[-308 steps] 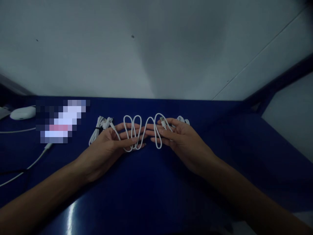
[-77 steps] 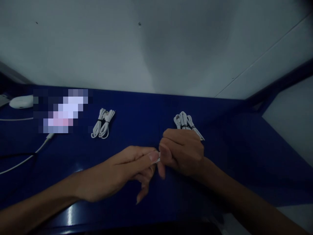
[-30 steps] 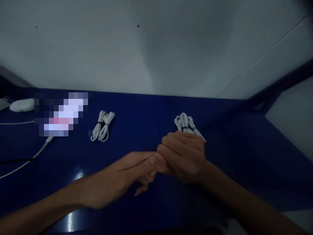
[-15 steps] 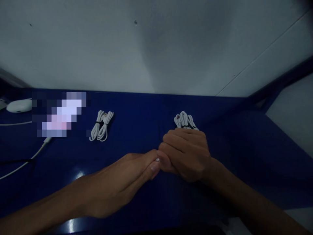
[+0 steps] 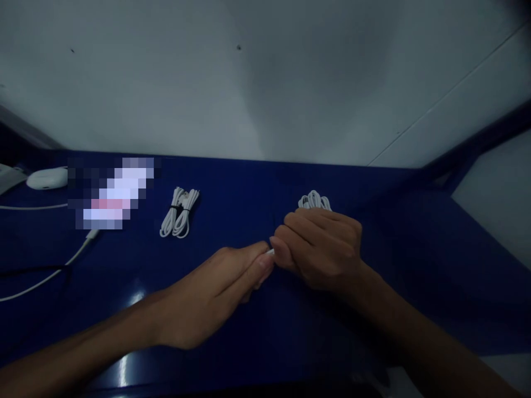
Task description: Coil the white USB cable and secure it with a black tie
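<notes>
Near the frame's centre, the left hand point(image 5: 219, 293) and right hand point(image 5: 321, 246) grip a white cable point(image 5: 270, 251) I can barely see between them.

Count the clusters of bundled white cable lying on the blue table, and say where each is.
2: the left cluster beyond the left hand, and the right cluster behind the right hand, which partly hides it; others may be hidden there.
</notes>
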Motion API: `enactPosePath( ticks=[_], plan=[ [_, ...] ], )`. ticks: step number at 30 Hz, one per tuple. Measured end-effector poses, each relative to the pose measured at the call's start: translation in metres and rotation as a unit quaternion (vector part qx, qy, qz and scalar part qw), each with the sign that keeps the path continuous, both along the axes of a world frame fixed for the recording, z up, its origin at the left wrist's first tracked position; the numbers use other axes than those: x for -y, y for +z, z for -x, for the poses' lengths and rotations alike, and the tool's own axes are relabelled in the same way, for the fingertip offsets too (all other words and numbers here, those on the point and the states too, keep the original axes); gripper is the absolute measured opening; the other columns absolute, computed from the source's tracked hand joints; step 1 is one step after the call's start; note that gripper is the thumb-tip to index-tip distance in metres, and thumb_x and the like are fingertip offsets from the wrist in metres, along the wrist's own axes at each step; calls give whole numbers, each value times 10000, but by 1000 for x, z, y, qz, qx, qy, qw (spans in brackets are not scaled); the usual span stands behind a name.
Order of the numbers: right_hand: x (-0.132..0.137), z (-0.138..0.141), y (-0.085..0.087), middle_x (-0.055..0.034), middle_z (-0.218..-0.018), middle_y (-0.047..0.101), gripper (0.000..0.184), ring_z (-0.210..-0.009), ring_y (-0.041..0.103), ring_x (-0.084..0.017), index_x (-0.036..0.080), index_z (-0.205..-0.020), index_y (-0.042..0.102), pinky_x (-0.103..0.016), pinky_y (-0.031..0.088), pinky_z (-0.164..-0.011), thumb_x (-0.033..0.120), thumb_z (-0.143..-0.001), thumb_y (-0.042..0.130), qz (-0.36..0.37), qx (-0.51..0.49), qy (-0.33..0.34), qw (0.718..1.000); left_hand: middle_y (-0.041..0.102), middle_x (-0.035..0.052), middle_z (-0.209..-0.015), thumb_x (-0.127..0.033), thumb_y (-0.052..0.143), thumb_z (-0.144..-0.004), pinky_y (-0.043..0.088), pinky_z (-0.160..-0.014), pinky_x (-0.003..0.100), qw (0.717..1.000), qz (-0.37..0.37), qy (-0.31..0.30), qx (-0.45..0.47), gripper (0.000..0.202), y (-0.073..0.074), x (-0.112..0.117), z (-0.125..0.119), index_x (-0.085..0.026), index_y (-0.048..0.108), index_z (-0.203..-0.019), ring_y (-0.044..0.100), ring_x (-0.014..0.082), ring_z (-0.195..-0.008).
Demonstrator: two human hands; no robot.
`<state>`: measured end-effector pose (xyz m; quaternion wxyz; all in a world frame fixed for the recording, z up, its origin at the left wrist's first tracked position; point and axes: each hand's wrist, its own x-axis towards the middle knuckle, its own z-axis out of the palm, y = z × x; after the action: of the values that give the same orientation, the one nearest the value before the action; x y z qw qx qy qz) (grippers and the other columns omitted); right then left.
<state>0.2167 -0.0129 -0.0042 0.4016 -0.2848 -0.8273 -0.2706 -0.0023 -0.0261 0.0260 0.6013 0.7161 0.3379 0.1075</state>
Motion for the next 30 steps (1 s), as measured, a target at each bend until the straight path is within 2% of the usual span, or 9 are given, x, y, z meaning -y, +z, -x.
enactPosePath(
  ticks=[5, 10, 13, 16, 18, 21, 23, 26, 30],
  plan=[
    [2, 0, 1, 23, -572, 559, 541, -480, 434, -109, 197, -668, 599, -302, 326, -493, 258, -1185, 451, 33, -6, -21, 999, 462, -27, -771, -646, 301, -1164, 420, -642, 325, 998, 48, 27, -6, 540, -4, 4, 0, -236, 460, -851, 426, 162, -685],
    [2, -5, 8, -75, -937, 765, 263, -646, 607, -141, 133, -1103, 746, -297, 369, -543, 213, -1161, 503, 139, -103, -188, 967, 493, -34, -770, -613, 351, -1172, 453, -665, 316, 993, 11, 114, 34, 500, -12, -5, 5, -234, 474, -870, 473, 149, -677],
    [-1, -13, 8, -83, -1003, 789, 164, -746, 654, -171, 137, -1146, 755, -299, 380, -569, 158, -1113, 596, 165, -52, -260, 950, 425, -39, -787, -586, 386, -1175, 468, -638, 295, 986, -2, 146, 75, 478, -14, -13, 7, -234, 448, -857, 462, 136, -663],
    [1, -16, 8, -60, -916, 776, 98, -816, 658, -215, 156, -1026, 763, -319, 353, -570, 124, -1055, 676, 232, 60, -241, 941, 398, -40, -792, -586, 403, -1171, 477, -629, 287, 981, -7, 170, 92, 479, -17, -18, 8, -232, 444, -851, 457, 130, -661],
    [7, -16, 10, -47, -895, 759, 44, -850, 659, -228, 168, -973, 748, -315, 365, -574, 165, -1017, 754, 292, 86, -210, 929, 403, -39, -789, -592, 406, -1169, 470, -623, 289, 978, -11, 185, 92, 476, -19, -20, 9, -232, 457, -863, 461, 130, -660],
    [16, -17, 14, -43, -913, 740, 248, -886, 672, -249, 179, -950, 719, -321, 427, -611, 339, -923, 907, 350, 88, -189, 913, 398, -39, -788, -595, 410, -1166, 454, -598, 290, 977, -14, 193, 95, 474, -21, -23, 11, -231, 462, -867, 449, 127, -646],
    [20, -19, 17, -43, -939, 738, 327, -891, 677, -258, 187, -961, 710, -327, 440, -610, 362, -859, 967, 361, 102, -188, 908, 401, -38, -792, -598, 410, -1165, 456, -597, 291, 977, -15, 189, 95, 476, -21, -24, 12, -231, 466, -867, 450, 127, -646],
    [18, -21, 15, -45, -979, 745, 270, -910, 678, -251, 189, -981, 710, -325, 455, -614, 253, -880, 952, 379, 129, -172, 900, 414, -37, -798, -595, 417, -1165, 465, -609, 290, 979, -13, 186, 87, 473, -21, -24, 11, -232, 469, -867, 464, 129, -656],
    [13, -15, 3, -63, -959, 727, 104, -908, 650, -246, 167, -953, 700, -334, 449, -620, 142, -1018, 777, 380, 150, -168, 897, 393, -39, -792, -578, 436, -1165, 475, -600, 275, 979, -3, 184, 89, 464, -21, -24, 8, -231, 457, -857, 449, 127, -648]
  ],
)
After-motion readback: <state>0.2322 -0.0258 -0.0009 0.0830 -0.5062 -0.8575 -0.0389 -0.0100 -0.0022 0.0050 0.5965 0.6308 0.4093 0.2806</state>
